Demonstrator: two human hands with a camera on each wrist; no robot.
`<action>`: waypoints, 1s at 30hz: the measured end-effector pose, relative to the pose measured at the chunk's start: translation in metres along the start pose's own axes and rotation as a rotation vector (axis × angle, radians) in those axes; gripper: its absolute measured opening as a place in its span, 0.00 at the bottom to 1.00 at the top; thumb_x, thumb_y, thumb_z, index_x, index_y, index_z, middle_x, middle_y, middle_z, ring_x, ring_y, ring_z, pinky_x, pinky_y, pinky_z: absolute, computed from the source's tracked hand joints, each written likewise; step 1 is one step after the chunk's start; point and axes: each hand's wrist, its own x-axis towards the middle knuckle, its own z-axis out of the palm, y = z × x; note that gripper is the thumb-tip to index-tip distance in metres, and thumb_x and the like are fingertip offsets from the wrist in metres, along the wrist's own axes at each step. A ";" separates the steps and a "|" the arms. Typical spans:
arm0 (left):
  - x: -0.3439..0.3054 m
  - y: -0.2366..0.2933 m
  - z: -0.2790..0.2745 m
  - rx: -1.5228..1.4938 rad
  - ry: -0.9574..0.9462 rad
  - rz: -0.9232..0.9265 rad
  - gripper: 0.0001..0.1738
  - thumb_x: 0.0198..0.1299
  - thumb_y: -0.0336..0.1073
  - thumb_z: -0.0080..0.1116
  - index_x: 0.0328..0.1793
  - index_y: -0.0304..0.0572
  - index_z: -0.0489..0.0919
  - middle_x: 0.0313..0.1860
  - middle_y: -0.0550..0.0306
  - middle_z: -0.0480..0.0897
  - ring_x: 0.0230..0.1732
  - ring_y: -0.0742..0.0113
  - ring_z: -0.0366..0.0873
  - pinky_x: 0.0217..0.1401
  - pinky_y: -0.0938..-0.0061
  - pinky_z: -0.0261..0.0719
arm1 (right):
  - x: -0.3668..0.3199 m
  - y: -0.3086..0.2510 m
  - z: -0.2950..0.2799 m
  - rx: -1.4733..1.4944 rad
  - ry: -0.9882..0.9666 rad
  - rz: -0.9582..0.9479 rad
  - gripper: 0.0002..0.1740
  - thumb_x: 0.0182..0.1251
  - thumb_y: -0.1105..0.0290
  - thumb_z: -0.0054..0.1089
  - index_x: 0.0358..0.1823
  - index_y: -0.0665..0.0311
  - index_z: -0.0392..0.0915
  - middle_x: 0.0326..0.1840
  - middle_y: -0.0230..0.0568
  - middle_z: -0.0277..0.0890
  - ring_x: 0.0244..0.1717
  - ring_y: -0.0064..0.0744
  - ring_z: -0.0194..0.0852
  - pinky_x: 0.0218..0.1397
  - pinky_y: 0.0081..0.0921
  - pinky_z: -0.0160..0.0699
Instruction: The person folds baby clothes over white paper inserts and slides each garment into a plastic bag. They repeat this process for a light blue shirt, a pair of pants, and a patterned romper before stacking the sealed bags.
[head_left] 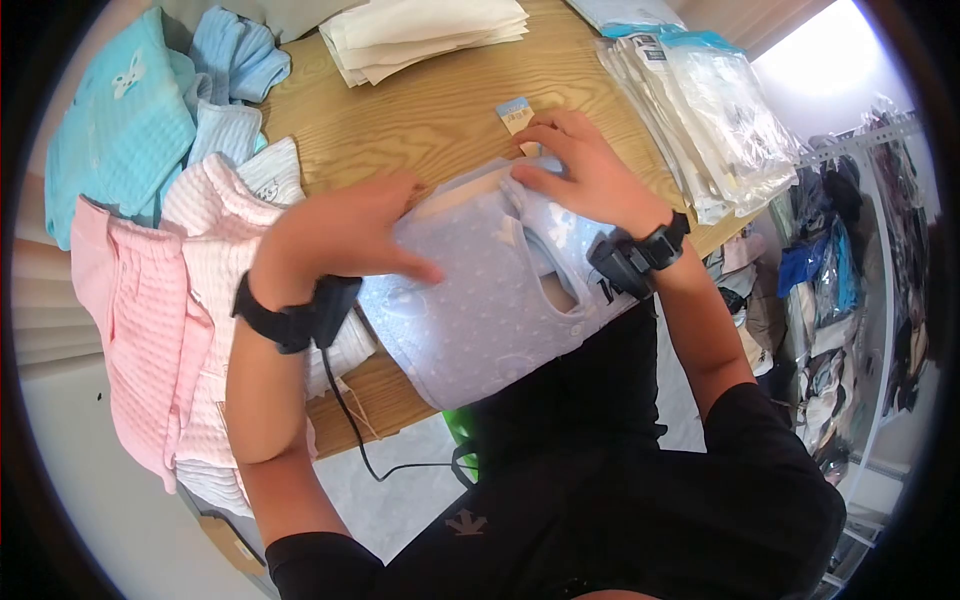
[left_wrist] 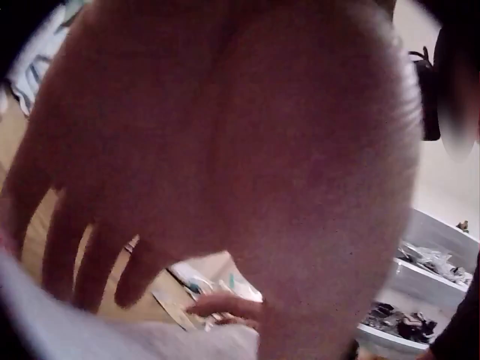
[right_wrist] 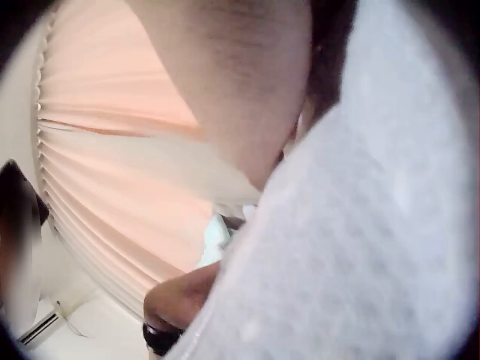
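Observation:
A pale blue-lavender baby garment (head_left: 470, 300) with small white dots lies in front of the person, over the front edge of the table. Near its right side is an opening with a snap and dark lettering. My left hand (head_left: 345, 230) is over the garment's left part, thumb stretched across the fabric and fingers extended. In the left wrist view, the fingers (left_wrist: 97, 262) appear straight and slightly spread. My right hand (head_left: 590, 175) holds the garment's far edge between thumb and curled fingers. A blue-and-tan hang tag (head_left: 514, 115) sticks out beside those fingers.
Pink quilted clothes (head_left: 150, 330) and turquoise clothes (head_left: 125, 120) are piled at the left. A stack of cream sheets (head_left: 420, 40) lies at the back of the wooden table (head_left: 400, 125). Plastic-bagged packs (head_left: 700, 120) stand at the right, with a clothes-filled rack (head_left: 840, 260) beyond. A black cable (head_left: 350, 420) hangs from the left wrist.

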 end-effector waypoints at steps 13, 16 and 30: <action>0.020 0.015 0.040 0.055 0.217 0.102 0.41 0.54 0.54 0.72 0.66 0.32 0.74 0.60 0.43 0.74 0.64 0.46 0.72 0.67 0.64 0.71 | -0.012 0.000 0.007 -0.053 -0.016 -0.052 0.19 0.65 0.53 0.66 0.49 0.58 0.87 0.56 0.45 0.76 0.66 0.49 0.66 0.72 0.43 0.59; 0.023 0.013 0.041 0.056 0.232 0.120 0.39 0.54 0.53 0.73 0.64 0.33 0.75 0.59 0.43 0.74 0.63 0.46 0.72 0.67 0.64 0.71 | -0.012 0.000 0.009 -0.043 0.030 -0.068 0.18 0.65 0.56 0.67 0.49 0.59 0.85 0.55 0.46 0.75 0.62 0.49 0.69 0.68 0.41 0.64; 0.030 0.018 0.037 -0.370 0.107 0.088 0.43 0.47 0.41 0.80 0.68 0.40 0.68 0.59 0.41 0.80 0.62 0.51 0.77 0.65 0.66 0.72 | 0.007 0.047 -0.039 0.592 -0.449 0.525 0.24 0.68 0.65 0.69 0.61 0.71 0.78 0.48 0.33 0.84 0.45 0.19 0.79 0.50 0.19 0.77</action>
